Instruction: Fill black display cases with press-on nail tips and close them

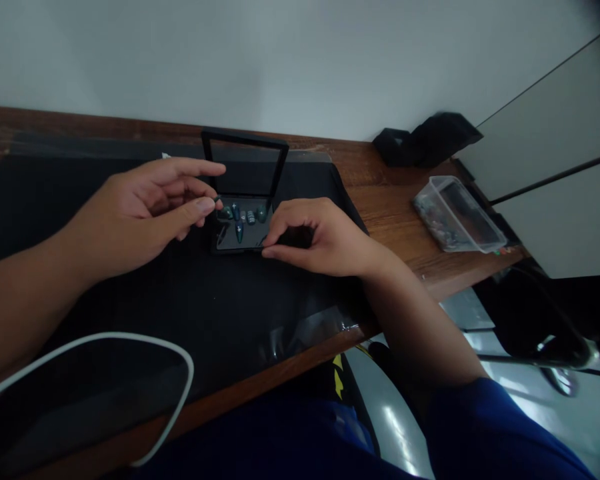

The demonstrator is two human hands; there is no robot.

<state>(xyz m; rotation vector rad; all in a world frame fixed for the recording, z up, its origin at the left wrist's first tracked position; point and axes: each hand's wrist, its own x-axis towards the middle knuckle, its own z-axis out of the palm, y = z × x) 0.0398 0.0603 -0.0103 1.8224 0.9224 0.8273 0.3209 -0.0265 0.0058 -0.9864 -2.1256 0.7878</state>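
Observation:
A black case (245,141) stands with its framed lid raised on the black mat (195,307). Inside its tray lie several small dark green and blue nail-shaped pieces (239,232), some with pale patterns. My left hand (155,203), at the case's left side, pinches a small dark green piece (217,199) between thumb and a finger, the index finger stretched out above. My right hand (315,237) is at the tray's front right corner, thumb and index finger closed on its edge.
A clear plastic box (460,217) with small packets sits on the wooden table (380,200) at the right. Black boxes (425,141) stand behind it by the wall. A white cable (125,335) loops across the front left.

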